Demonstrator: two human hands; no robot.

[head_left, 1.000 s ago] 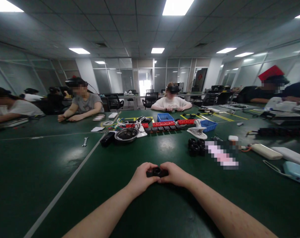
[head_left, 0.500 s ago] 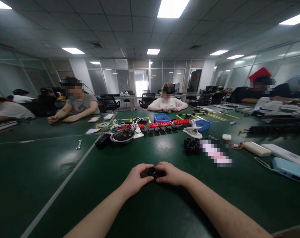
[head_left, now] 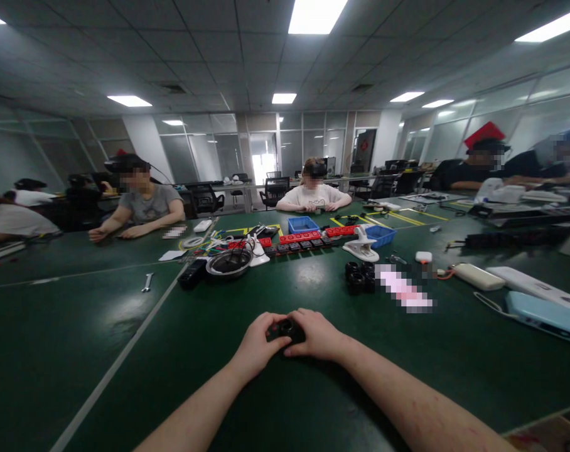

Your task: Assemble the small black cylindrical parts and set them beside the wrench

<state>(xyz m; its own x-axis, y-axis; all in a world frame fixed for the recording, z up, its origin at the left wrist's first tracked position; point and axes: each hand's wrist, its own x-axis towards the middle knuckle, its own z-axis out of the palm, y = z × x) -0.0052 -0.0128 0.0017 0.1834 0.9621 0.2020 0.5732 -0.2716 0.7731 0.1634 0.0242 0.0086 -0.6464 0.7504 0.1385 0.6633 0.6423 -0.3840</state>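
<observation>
Nearest, both hands meet over the green desk, fingers bent, neither spread wide nor clenched: L hand has thumb & fingers curved round the L end of a small black part w/ a round ring; R hand is wrapped over its R end, covering much of it. Part sits b/w the two, held approx. level, its ring facing up; can't tell if it touches the desk. Progress: it's in hand, not set down, & whether anything on it is fitted or done can't be made out. Farther out, R side: light-blue case, then a cluster of black cylindrical parts standing apart from the hands. L side: open-end wrench, lying flat & untouched. Beyond, approx. centre: round metal-rimmed dish, white clip stand, row of red strips w/ black pcs alongside, blue bin behind. Far side: person in white top, person in grey tee to the L.
</observation>
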